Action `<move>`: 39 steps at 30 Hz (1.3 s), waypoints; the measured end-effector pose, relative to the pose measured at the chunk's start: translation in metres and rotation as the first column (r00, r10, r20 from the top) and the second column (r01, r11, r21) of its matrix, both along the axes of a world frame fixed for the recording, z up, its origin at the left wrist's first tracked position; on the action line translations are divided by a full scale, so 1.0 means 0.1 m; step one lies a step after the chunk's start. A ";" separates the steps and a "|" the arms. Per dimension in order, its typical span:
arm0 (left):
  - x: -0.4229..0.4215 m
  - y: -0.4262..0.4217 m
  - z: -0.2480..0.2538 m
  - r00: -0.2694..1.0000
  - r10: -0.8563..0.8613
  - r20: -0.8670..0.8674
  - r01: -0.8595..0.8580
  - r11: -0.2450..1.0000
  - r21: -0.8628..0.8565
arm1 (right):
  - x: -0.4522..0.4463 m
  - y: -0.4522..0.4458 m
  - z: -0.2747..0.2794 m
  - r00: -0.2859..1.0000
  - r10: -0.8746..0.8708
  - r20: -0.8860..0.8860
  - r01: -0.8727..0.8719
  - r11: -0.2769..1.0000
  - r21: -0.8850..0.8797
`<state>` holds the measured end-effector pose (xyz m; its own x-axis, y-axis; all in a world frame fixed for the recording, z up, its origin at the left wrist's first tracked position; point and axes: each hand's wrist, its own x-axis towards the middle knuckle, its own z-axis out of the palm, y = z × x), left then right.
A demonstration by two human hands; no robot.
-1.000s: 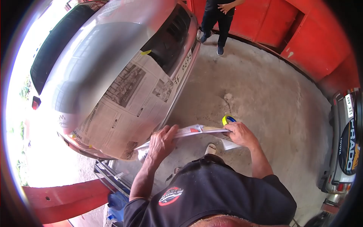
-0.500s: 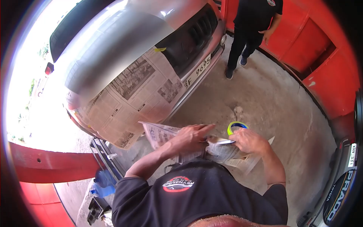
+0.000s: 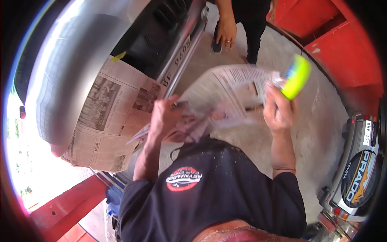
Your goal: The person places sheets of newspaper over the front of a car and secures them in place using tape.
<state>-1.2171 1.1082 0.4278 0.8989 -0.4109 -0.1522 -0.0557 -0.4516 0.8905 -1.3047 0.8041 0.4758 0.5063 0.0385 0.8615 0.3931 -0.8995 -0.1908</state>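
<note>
My left hand (image 3: pixel 163 117) is closed on the left part of a loose newspaper sheet (image 3: pixel 225 94), its fingertips partly blurred. The sheet spreads in an arch between both hands, smeared by motion. My right hand (image 3: pixel 280 109) grips the sheet's right edge, with a roll of bright yellow tape (image 3: pixel 297 77) at its fingertips. To the left, another newspaper (image 3: pixel 109 117) covers part of the silver car (image 3: pixel 68 76) beside the dark grille, and a small yellow tape piece (image 3: pixel 119 56) sits at its upper corner.
Another person (image 3: pixel 246 16) in dark clothes stands at the top, one hand hanging down. A red metal wall (image 3: pixel 354 60) is at the upper right. A second vehicle (image 3: pixel 350 173) stands at the right. A red beam (image 3: pixel 68 201) crosses the lower left.
The loose newspaper has opened out from a folded bunch into a wide arch. My right hand has risen with the tape roll. The other person appears closer, a hand lowered.
</note>
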 end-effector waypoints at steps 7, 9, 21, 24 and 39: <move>0.60 -0.18 0.15 0.971 0.158 -0.179 -0.169 0.985 -0.045 | 0.51 0.74 -0.64 0.875 0.137 -0.465 0.037 0.938 0.346; 0.62 -0.25 -0.07 0.966 0.137 0.221 -0.129 0.990 -0.054 | 0.81 0.86 -0.90 0.780 0.295 -0.553 0.094 0.817 0.569; 0.40 0.28 0.49 0.947 0.233 0.220 -0.204 0.968 -0.146 | 1.77 -0.03 -1.89 0.679 0.728 -0.096 0.106 0.033 0.994; 0.36 0.43 0.50 0.917 0.395 -0.049 -0.393 0.880 -0.268 | 1.88 -0.26 -1.55 0.519 0.850 0.091 0.000 -0.107 0.994; 0.67 -0.69 0.21 0.516 0.576 0.634 -0.572 0.782 -0.246 | 2.13 -0.81 -0.78 0.737 0.665 -0.121 0.083 0.088 0.993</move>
